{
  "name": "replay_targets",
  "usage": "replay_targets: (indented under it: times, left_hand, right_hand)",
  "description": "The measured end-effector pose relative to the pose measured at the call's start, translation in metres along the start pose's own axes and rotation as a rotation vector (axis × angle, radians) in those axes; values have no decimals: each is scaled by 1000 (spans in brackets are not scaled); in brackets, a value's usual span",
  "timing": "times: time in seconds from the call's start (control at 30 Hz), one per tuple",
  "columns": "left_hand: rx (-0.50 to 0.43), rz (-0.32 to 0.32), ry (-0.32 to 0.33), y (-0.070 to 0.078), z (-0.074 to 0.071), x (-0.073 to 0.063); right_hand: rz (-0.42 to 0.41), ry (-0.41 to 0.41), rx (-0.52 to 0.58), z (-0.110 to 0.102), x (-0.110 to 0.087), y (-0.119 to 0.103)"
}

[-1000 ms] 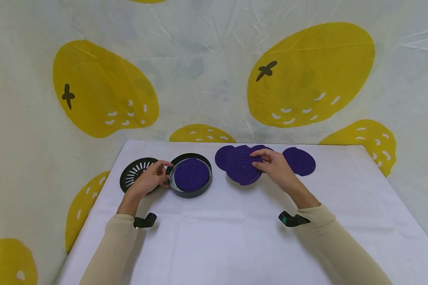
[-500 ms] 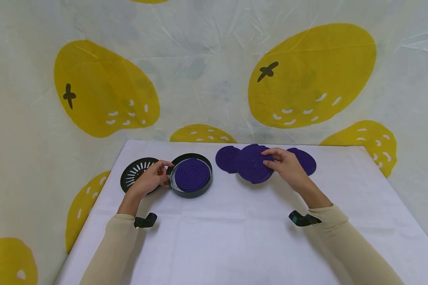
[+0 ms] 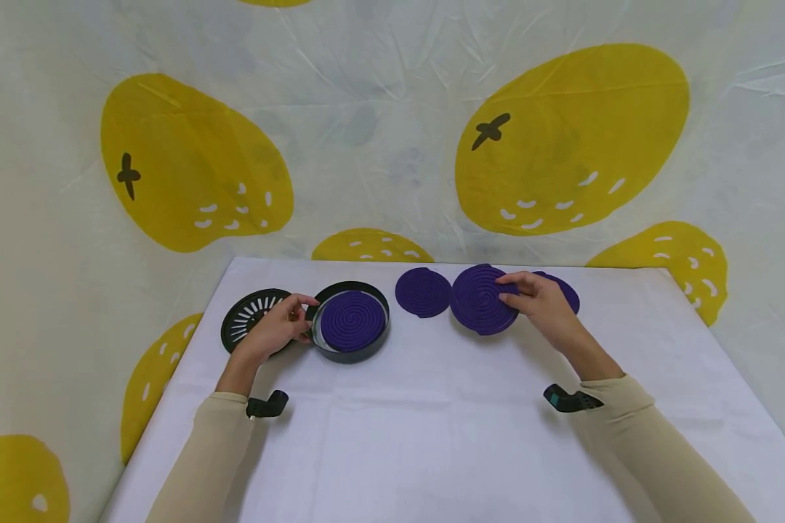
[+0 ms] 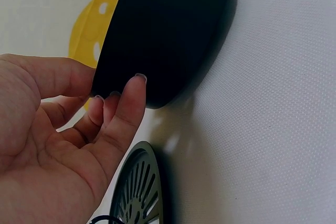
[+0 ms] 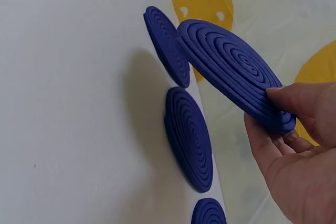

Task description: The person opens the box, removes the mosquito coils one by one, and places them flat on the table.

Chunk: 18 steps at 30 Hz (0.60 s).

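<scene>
My left hand (image 3: 278, 325) pinches the left rim of a round black coaster holder (image 3: 347, 357), thumb and fingers on either side of its wall. Inside the holder lies a purple spiral-ridged coaster (image 3: 353, 319). In the left wrist view the holder (image 4: 168, 30) shows as a dark wall; whether it is fully on the table I cannot tell. My right hand (image 3: 549, 312) pinches another purple coaster (image 3: 476, 301) by its right edge, raised and tilted above the table. The right wrist view shows the thumb on this coaster's (image 5: 231, 66) ridged face and fingers beneath.
Along the white table's (image 3: 392, 436) back edge lie more purple coasters: a left one (image 3: 421, 293), a middle one (image 5: 191, 140) hidden in the head view, and a right one (image 3: 568, 290). A black slotted disc (image 3: 242, 316) lies left of the holder, partly behind my left hand.
My right hand has moved right with the pinched coaster, uncovering the left coaster and covering the middle one and more of the right one. My left hand and the holder have stayed put.
</scene>
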<state>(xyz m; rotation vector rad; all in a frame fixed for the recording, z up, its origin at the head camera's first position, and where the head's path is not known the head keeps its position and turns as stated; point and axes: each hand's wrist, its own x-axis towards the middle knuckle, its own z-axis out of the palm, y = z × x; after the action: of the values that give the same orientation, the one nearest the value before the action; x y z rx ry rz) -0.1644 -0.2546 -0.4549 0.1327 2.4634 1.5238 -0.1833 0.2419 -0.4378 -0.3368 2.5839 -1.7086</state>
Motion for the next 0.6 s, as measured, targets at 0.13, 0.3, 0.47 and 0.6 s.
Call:
replay_targets:
  times: [0.13, 0.3, 0.47, 0.6]
  left_hand:
    - [1, 3, -1, -1, 0, 0]
    - [-1, -1, 2, 0, 0, 0]
    - [5, -6, 2, 1, 0, 0]
    - [4, -13, -1, 2, 0, 0]
  right_hand:
    - [-7, 19, -5, -5, 0, 5]
    - [-2, 48, -11, -11, -1, 6]
    - [24, 49, 2, -18, -4, 7]
    - [32, 49, 20, -23, -5, 7]
